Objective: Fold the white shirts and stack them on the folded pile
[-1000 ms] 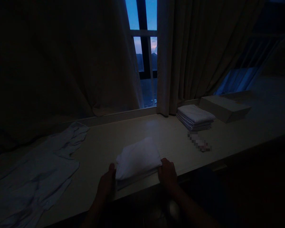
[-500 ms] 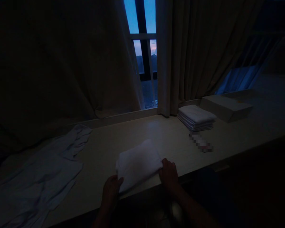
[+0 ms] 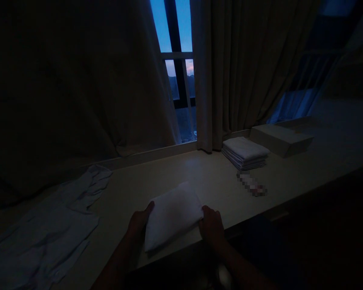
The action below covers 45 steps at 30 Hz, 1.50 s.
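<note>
A folded white cloth (image 3: pixel 174 217) lies near the front edge of the ledge, its near side slightly raised. My left hand (image 3: pixel 140 221) grips its left edge by the far corner, thumb on top and the other fingers mostly hidden. At the right corner, my right hand (image 3: pixel 212 225) pinches the cloth, the fingers curled around its edge. To the left, loose white fabric (image 3: pixel 45 229) is spread out with creases and uneven edges. A stack of folded white cloths (image 3: pixel 245 149) sits farther back on the right.
Between the stack and the ledge's (image 3: pixel 124 185) front edge lies a small pixelated object (image 3: pixel 251 184). A pale box (image 3: pixel 281 139) stands behind the stack. Dark curtains (image 3: pixel 224 80) hang along the back, parted at a window (image 3: pixel 181 80). The room is dim.
My left hand has slid up the cloth's left edge, from the near corner toward the far one. My right hand keeps its hold at the right corner. The view has shifted slightly.
</note>
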Each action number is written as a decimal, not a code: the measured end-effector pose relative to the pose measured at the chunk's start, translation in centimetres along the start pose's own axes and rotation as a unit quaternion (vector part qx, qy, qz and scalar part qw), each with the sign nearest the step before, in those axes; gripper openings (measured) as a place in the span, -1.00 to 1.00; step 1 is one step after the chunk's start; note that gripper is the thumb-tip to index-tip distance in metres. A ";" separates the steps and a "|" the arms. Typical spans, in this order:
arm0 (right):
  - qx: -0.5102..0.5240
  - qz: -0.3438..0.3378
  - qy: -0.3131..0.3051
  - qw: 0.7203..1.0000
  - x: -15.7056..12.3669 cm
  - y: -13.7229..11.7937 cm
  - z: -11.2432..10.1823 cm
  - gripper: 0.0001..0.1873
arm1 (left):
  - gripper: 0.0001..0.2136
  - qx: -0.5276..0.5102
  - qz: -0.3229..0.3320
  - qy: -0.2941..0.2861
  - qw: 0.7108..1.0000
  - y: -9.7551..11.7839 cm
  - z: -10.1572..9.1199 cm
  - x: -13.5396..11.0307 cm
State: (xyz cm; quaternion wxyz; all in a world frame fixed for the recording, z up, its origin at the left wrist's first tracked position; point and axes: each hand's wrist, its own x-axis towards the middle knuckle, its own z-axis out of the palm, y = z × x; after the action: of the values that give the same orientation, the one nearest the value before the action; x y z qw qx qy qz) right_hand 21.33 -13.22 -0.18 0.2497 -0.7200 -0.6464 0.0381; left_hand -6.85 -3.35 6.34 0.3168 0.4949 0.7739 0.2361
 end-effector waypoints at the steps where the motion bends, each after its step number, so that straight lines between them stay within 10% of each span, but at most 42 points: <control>1: 0.002 -0.001 0.001 1.000 0.0 0.0 0.1 -0.59 | -0.29 0.010 0.005 0.011 1.000 0.3 0.2 0.8; 11: 0.005 0.008 -0.014 1.000 0.2 -0.2 -0.1 -0.57 | -0.62 0.055 0.043 0.105 0.992 -0.2 2.0 3.8; 19: -0.026 -0.032 -0.021 0.999 0.0 -0.1 -0.3 -0.26 | -0.61 0.078 0.042 0.122 0.988 -0.9 2.1 4.5; 25: -0.053 -0.029 -0.035 0.998 0.3 -0.2 -0.6 -0.18 | -0.39 0.111 0.157 0.145 0.971 -0.2 1.6 1.4; 29: -0.048 -0.029 -0.031 0.998 0.2 -0.2 -0.7 -0.21 | -0.48 0.228 0.386 0.071 0.891 -1.0 2.7 -3.4; 32: -0.049 -0.034 -0.033 0.998 0.2 -0.2 -0.9 -0.22 | -0.46 0.307 0.423 0.005 0.852 -2.8 3.9 -5.6; 45: -0.031 -0.120 -0.107 0.987 0.6 2.8 -2.2 -0.16 | -0.52 0.218 0.369 -0.070 0.901 -5.0 4.6 -4.8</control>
State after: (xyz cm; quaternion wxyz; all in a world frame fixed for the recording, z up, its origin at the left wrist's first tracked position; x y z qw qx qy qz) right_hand 24.83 -13.41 0.72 0.1598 -0.6365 -0.7518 0.0646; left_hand -5.16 -9.49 0.99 0.1443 0.8170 0.5438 0.1265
